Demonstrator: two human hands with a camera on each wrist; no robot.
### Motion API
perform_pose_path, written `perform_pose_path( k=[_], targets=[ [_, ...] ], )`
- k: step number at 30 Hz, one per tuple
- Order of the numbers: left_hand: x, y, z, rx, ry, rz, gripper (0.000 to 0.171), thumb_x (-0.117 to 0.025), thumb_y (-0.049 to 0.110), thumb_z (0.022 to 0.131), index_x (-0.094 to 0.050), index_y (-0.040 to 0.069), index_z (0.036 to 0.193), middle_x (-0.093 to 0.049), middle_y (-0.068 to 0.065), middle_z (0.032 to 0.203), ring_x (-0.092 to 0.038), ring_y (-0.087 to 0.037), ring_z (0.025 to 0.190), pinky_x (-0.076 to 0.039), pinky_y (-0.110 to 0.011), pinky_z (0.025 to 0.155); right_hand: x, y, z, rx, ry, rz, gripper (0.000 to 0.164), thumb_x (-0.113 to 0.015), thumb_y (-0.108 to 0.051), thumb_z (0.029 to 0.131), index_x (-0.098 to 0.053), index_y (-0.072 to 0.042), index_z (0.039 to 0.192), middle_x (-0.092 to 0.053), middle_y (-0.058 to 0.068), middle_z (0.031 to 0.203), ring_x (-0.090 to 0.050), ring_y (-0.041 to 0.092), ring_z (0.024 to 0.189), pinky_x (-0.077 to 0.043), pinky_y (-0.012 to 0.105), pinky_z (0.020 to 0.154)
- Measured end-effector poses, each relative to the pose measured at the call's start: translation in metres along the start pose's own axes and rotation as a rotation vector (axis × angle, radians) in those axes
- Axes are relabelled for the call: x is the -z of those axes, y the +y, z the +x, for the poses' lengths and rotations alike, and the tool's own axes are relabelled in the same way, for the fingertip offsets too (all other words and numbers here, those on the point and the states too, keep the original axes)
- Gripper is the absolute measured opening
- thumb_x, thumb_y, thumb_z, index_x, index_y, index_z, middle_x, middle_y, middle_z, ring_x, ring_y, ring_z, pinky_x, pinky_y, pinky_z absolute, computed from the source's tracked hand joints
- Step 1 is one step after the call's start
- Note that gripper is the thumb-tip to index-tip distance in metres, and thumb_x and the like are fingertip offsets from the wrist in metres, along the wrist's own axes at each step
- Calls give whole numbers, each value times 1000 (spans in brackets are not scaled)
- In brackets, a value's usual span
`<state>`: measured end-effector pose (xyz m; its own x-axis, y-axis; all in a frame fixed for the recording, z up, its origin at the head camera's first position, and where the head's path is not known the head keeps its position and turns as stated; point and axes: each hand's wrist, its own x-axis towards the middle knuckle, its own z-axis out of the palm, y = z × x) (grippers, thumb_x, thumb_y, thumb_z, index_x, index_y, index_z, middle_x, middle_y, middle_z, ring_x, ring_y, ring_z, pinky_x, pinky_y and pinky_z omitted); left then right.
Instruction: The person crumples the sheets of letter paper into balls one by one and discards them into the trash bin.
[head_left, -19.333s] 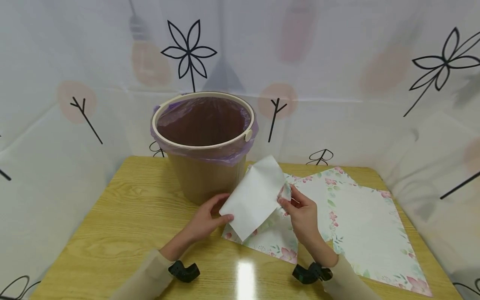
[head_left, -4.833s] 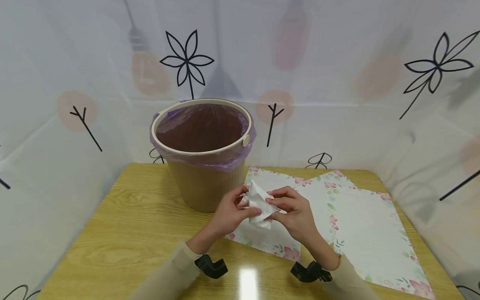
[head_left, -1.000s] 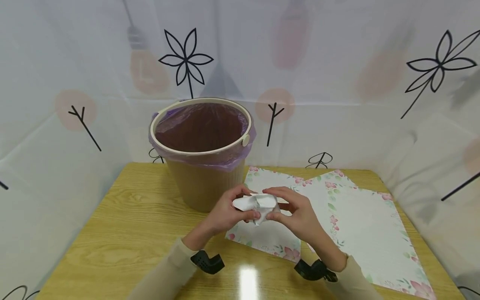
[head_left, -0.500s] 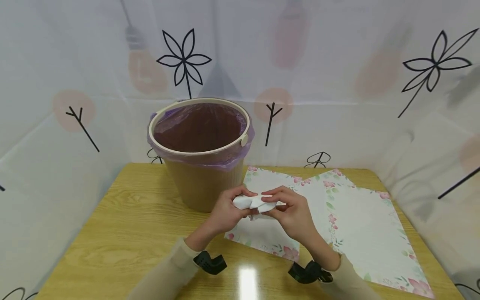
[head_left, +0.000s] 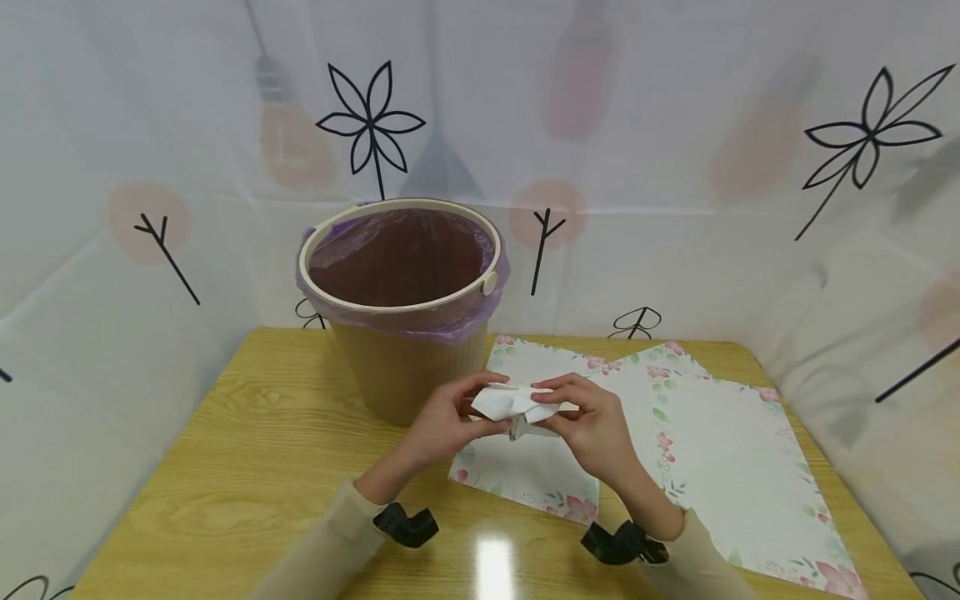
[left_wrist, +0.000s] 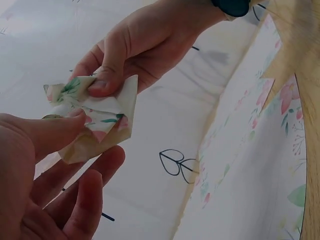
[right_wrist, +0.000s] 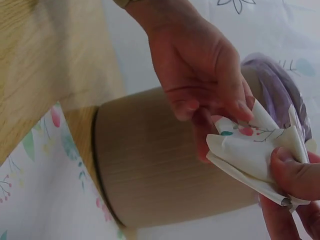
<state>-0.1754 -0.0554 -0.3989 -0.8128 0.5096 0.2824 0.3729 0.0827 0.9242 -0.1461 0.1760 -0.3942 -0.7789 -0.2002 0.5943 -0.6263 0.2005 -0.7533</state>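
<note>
- Sleeves (head_left: 326,546) come in from the near edge, each with a black wrist camera (head_left: 407,525) strapped at the cuff, probably so it faces its own hand's work.
- Left hand (head_left: 442,425) pinches one end of the folded paper, thumb on the near side, fingers beyond; the lower fingers hang loose.
- Right hand (head_left: 597,427) grips the other end between thumb and fingers, likely because two opposed grips keep the springy creases together.
- Folded paper (head_left: 504,402) is between the hands, above the left sheet; holding it up seems to let thumbs and fingers reach both faces.
- Left sheet (head_left: 517,479) lies flat under the hands.
- Right sheet (head_left: 750,467) lies partly over another sheet, apparently set off to one side, leaving working room.
- Table (head_left: 247,467) bears it all.
- Bin (head_left: 405,375) stands upright behind the left hand; its purple liner (head_left: 450,329) is folded over the rim, presumably against slipping.
- Patterned cloth (head_left: 637,167) hangs behind.
</note>
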Motion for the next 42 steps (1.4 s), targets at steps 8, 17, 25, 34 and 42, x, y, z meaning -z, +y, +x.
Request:
perform_pose_path(
  k=[8,17,25,34,42],
  targets=[
    [20,-3,-12,-18,52,-45,46,-73,2,89,-57,1,133,-66,-16,118,-71,-24,91,-58,-35,79,4,-1,1,7,19,18,26,-75,18,77,-76,3,99,-67,18,107,-66,13,99,-58,30,70],
    [54,-15,-41,-82,150,-87,30,-64,-5,94,-57,-8,122,-66,-29,111,-71,-32,88,-58,-38,76,7,2,3,-22,32,18,28,-74,20,76,-76,5,100,-66,18,108,-64,11,101,-58,29,72],
    [103,-7,-60,-71,339,60,17,-62,1,97,-62,-5,113,-68,-22,96,-69,-21,79,-53,-25,65,13,5,5,-23,56,-14,29,-75,19,75,-75,5,100,-66,18,109,-63,10,103,-57,27,72],
    [148,27,-57,-70,671,179,21,-63,9,98,-63,-5,113,-70,4,96,-67,-10,86,-50,-20,70,21,5,13,-36,112,-31,31,-76,19,75,-75,5,102,-67,19,111,-63,8,104,-57,25,73],
    [168,46,-45,-211,826,237,27,-60,10,100,-61,-3,124,-63,-4,120,-57,-17,109,-46,-23,83,30,6,26,-51,156,1,31,-74,21,76,-73,8,104,-66,24,113,-65,8,102,-56,25,74]
  ],
)
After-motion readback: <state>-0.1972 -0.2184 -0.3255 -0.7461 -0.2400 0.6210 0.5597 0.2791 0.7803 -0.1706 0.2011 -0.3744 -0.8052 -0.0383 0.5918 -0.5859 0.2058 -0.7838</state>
